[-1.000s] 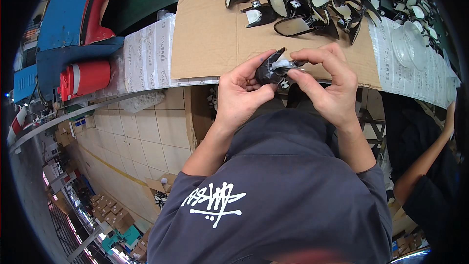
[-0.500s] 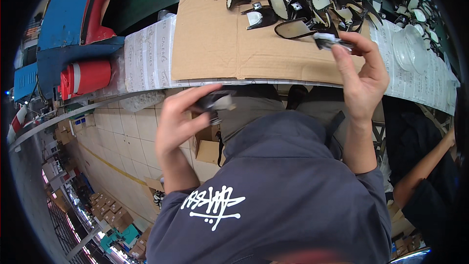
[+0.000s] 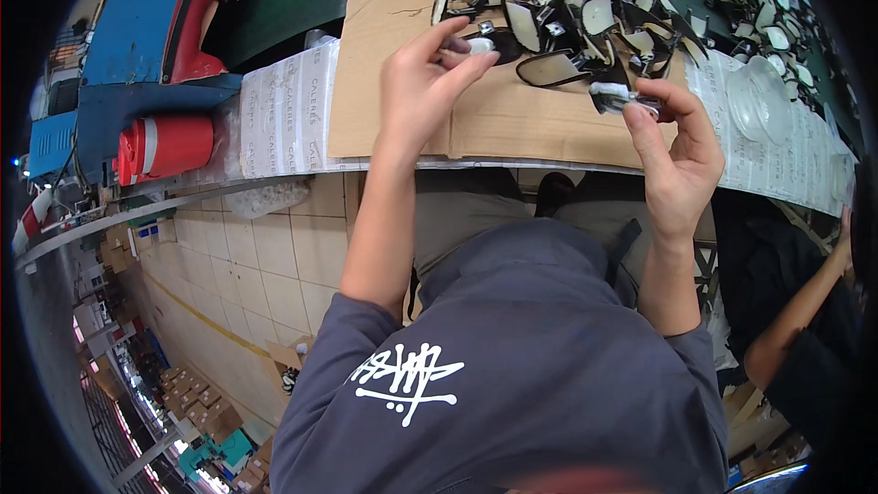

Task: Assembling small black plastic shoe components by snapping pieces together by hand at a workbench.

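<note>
Between the thumb and fingers of my right hand [image 3: 681, 151] is a small black piece with a white patch [image 3: 610, 91] and a shiny edge, raised over the front of the cardboard sheet [image 3: 384, 119]. My left hand [image 3: 425, 82] reaches over the cardboard, thumb and forefinger apart. Just beyond its fingertips lies a black cream-lined piece [image 3: 506, 43] that looks like a shoe part, with a white patch and a small shiny fitting. A flatter dark-edged piece with a cream face [image 3: 549, 69] lies to the right of it.
A heap of similar black and cream pieces [image 3: 631, 14] spreads over the back and right of the table. Clear round plastic dishes [image 3: 761, 101] stand at right. A red roll-like object [image 3: 169, 148] sits at left. Another person's arm [image 3: 796, 311] shows at lower right.
My left hand has moved from below the table edge up to the heap; the black piece it held no longer shows in it. My right hand has hardly moved.
</note>
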Demonstrator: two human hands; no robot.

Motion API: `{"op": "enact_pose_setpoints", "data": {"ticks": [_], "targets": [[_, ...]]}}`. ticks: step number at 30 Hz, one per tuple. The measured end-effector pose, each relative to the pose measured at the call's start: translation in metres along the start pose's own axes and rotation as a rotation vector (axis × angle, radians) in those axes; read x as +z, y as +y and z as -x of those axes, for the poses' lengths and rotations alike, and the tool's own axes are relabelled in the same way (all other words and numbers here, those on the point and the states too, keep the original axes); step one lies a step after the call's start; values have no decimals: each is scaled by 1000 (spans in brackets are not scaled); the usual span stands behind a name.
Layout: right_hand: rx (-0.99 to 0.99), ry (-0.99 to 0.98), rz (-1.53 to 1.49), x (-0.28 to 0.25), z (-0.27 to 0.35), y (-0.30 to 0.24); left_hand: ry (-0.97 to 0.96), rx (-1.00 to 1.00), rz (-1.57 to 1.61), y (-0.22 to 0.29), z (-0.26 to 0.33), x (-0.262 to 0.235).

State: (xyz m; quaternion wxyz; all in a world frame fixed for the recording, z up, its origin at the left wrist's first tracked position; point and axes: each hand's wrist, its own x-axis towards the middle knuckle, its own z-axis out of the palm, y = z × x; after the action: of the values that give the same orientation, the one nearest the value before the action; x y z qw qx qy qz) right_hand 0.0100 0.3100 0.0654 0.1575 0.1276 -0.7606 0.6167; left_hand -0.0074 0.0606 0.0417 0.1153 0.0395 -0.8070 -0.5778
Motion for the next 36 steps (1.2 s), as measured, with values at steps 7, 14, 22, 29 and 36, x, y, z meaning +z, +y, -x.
{"op": "enact_pose_setpoints", "data": {"ticks": [7, 14, 22, 29, 36], "targets": [[47, 14, -7, -13, 10, 3, 81, -150, 50, -27, -14, 6], [71, -86, -227, 5, 3, 0, -19, -291, 847, 10, 36, -25], [-112, -224, -112, 23, 5, -13, -125, -168, 277, 30, 73, 1], [-182, -195, -41, 25, 12, -15, -102, 42, 223, 21, 77, 13], [-403, -175, 111, 31, 14, -20, -55, -39, 437, 24, 84, 17]]}}
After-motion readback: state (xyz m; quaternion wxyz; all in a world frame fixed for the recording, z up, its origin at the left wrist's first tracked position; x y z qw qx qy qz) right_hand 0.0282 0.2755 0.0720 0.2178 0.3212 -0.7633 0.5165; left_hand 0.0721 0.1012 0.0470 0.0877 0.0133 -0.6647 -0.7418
